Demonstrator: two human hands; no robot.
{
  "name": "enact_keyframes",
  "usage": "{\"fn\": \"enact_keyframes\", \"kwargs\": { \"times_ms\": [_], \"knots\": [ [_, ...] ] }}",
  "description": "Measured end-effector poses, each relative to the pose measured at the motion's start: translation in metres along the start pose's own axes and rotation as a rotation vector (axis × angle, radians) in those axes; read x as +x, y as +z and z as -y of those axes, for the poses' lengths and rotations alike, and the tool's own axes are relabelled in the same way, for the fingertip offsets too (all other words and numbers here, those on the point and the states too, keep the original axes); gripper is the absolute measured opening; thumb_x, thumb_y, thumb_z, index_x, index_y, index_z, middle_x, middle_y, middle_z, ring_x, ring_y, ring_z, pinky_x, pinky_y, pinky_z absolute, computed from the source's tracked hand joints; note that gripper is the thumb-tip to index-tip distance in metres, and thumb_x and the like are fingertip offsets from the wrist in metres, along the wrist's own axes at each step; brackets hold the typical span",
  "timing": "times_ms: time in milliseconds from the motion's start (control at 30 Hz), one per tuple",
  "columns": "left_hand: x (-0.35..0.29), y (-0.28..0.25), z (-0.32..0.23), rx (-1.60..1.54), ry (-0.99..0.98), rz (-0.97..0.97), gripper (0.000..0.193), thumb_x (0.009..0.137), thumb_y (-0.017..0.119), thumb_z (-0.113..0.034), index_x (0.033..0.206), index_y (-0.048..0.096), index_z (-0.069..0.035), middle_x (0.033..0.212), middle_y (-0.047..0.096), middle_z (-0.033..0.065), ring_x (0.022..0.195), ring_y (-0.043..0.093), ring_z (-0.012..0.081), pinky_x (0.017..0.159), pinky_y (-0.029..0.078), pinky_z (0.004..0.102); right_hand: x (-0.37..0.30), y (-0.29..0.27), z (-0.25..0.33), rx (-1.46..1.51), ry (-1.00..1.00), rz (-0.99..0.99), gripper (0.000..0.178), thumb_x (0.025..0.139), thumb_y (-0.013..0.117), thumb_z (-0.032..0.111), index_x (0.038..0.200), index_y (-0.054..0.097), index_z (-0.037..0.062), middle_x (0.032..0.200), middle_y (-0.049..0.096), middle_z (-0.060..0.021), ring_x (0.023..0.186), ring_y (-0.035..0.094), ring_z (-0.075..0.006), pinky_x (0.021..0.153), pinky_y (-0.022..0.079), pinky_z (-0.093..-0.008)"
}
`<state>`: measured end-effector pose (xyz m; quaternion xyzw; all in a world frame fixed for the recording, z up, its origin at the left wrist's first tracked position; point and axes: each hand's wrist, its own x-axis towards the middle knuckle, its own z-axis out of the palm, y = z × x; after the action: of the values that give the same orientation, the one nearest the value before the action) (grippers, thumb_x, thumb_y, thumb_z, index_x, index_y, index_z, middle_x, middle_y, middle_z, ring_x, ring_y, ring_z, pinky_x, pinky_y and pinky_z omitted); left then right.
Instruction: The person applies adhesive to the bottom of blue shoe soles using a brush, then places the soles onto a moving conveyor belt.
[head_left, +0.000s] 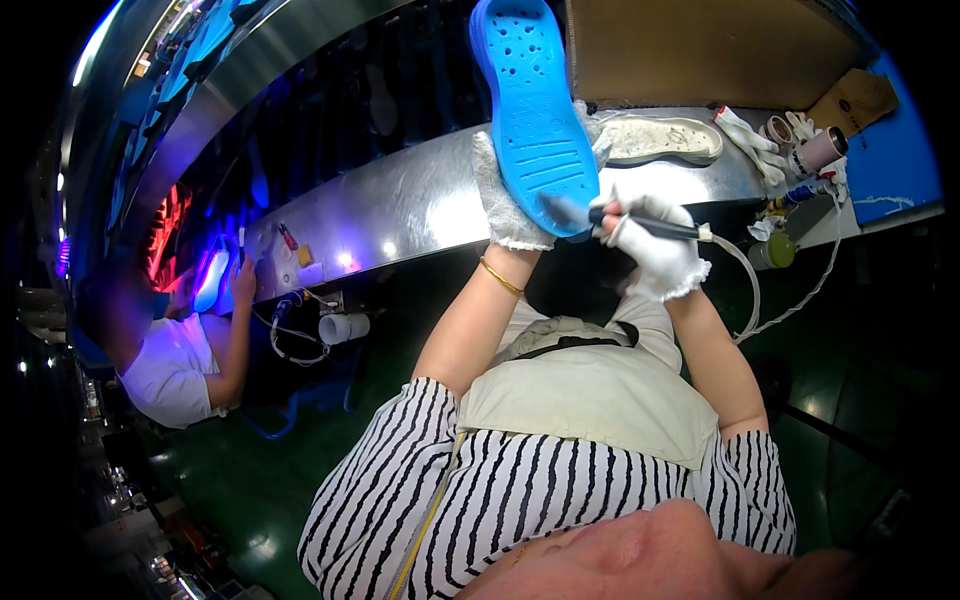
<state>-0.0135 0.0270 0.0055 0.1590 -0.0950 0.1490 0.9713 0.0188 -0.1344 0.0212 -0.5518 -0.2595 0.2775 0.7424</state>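
A bright blue shoe sole [545,120], with holes in its forepart and ridges toward the heel, is held up over the bench edge. My left hand [508,200], in a pale knit glove, grips its heel half from below, with glove fingertips showing at the far side. In my right hand [655,245], gloved but with bare fingertips, is a black-handled brush [665,228] with a clear hose running from its back end. The slightly blurred bristles lie over the sole's heel; whether they touch it I cannot tell.
A cream sole [665,140] lies on the metal bench [420,205], beside a white glove [750,145]. A pink cylinder [822,150] and cords stand farther right. A brown board [700,50] rises behind. At left, a co-worker [180,365] holds another blue sole [211,280].
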Motion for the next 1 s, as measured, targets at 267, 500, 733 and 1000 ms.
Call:
{"fn": "enact_keyframes", "kwargs": {
  "times_ms": [267,500,733,1000],
  "knots": [
    [0.007,-0.005,-0.012,0.118,-0.048,0.056,0.087,0.076,0.042,-0.071,0.139,0.03,-0.012,0.136,0.038,0.0177,0.121,0.043,0.0332,0.102,0.035,0.0484,0.005,-0.006,0.008,-0.046,0.064,0.154,0.009,0.077,0.061,-0.001,0.086,0.06,0.0017,0.092,0.062,-0.0082,0.081,0.06,-0.0116,0.073,0.05,-0.0251],
    [0.01,0.004,-0.021,0.016,-0.15,0.068,0.084,0.078,0.044,-0.069,0.139,0.03,-0.013,0.137,0.037,0.0183,0.123,0.041,0.0358,0.104,0.032,0.0512,0.005,-0.007,0.014,-0.262,-0.081,0.221,0.008,0.077,0.059,-0.002,0.084,0.06,0.0017,0.092,0.061,-0.0082,0.077,0.058,-0.0103,0.072,0.049,-0.0255],
    [0.015,0.006,-0.028,-0.312,-0.264,0.226,0.084,0.078,0.043,-0.069,0.138,0.033,-0.011,0.134,0.04,0.0205,0.121,0.043,0.036,0.103,0.032,0.0516,0.007,-0.008,0.007,-0.192,-0.061,0.194,0.008,0.077,0.059,0.0,0.085,0.058,0.0018,0.093,0.06,-0.0088,0.077,0.057,-0.0105,0.069,0.049,-0.0254],
    [0.016,0.018,-0.043,-0.03,-0.252,0.106,0.073,0.084,0.043,-0.06,0.132,0.041,-0.005,0.124,0.05,0.0214,0.108,0.055,0.0343,0.091,0.047,0.0462,0.002,-0.017,0.005,0.054,-0.113,0.199,0.016,0.078,0.063,0.002,0.09,0.053,0.0037,0.087,0.061,-0.0079,0.078,0.058,-0.0126,0.069,0.048,-0.0255]
  ]
}}
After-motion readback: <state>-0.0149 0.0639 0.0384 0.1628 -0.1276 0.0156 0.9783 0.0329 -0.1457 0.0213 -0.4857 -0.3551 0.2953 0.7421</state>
